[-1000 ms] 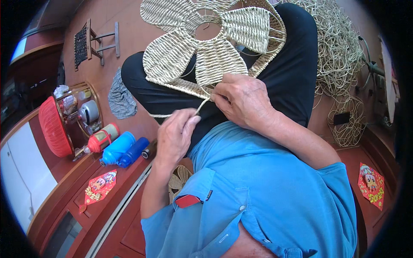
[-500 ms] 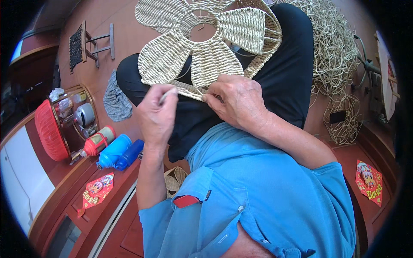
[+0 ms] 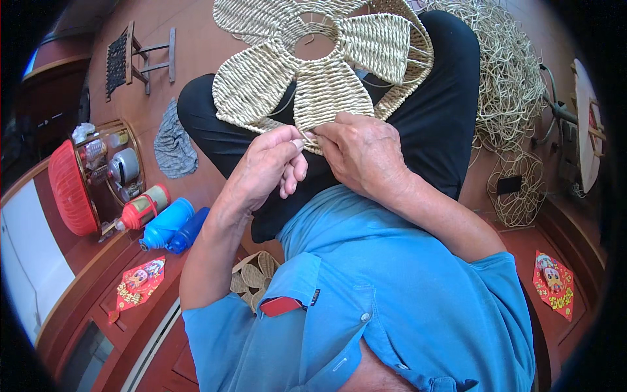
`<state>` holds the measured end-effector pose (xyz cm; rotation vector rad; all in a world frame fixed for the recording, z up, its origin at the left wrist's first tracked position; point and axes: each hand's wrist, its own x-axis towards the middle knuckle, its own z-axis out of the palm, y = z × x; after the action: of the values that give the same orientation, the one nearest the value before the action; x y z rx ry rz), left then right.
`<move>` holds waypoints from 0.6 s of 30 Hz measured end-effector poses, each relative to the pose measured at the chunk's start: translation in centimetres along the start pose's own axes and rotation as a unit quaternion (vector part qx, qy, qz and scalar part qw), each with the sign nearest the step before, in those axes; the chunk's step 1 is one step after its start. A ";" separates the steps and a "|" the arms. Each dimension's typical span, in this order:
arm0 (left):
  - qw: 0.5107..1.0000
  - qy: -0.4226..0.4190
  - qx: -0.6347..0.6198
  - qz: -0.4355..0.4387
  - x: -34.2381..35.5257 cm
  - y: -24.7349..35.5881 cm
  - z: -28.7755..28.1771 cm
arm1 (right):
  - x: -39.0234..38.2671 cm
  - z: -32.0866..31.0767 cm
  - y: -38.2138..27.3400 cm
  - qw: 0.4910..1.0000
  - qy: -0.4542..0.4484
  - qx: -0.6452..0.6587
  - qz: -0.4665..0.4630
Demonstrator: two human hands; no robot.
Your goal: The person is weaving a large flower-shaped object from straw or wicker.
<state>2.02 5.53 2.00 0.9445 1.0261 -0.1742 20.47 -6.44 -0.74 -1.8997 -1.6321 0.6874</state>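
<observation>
A flower-shaped woven straw piece (image 3: 323, 62) with broad petals and a round hole in its middle lies across my lap, on black trousers. My left hand (image 3: 264, 166) pinches at the near edge of the lowest petal, thumb and forefinger closed on the weave or a strand there. My right hand (image 3: 362, 153) grips the same edge right beside it, fingers curled over the weave. The two hands touch at their fingertips. My blue shirt fills the lower part of the view.
A heap of loose straw cord (image 3: 509, 85) lies on the floor at right. At left are a grey cloth (image 3: 173, 147), a small stool (image 3: 140, 55), a red basket (image 3: 68, 189), a round tray of cups (image 3: 114, 163), two blue bottles (image 3: 173, 225). Another woven piece (image 3: 251, 277) lies under my left arm.
My left hand rose from my lap up to the woven piece's near edge and met my right hand there. The right hand stayed on that edge.
</observation>
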 end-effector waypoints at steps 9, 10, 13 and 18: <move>0.986 0.100 0.126 0.038 -0.7 0.0 1.9 | 0.4 0.1 0.4 1.000 -0.013 -0.009 -0.008; 0.996 0.065 0.059 0.028 -0.3 -0.3 1.3 | 0.4 0.1 0.4 1.000 -0.010 -0.011 -0.016; 0.999 0.024 -0.035 0.019 0.1 -0.6 1.1 | 0.4 0.3 0.4 1.000 -0.016 -0.026 -0.008; 0.999 0.031 0.017 0.001 -0.6 1.0 1.6 | -0.1 0.7 0.5 0.999 0.031 0.005 -0.007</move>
<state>3.23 4.80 3.36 0.9867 1.0822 -0.1623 20.36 -6.56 -1.57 -1.8819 -1.6001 0.6241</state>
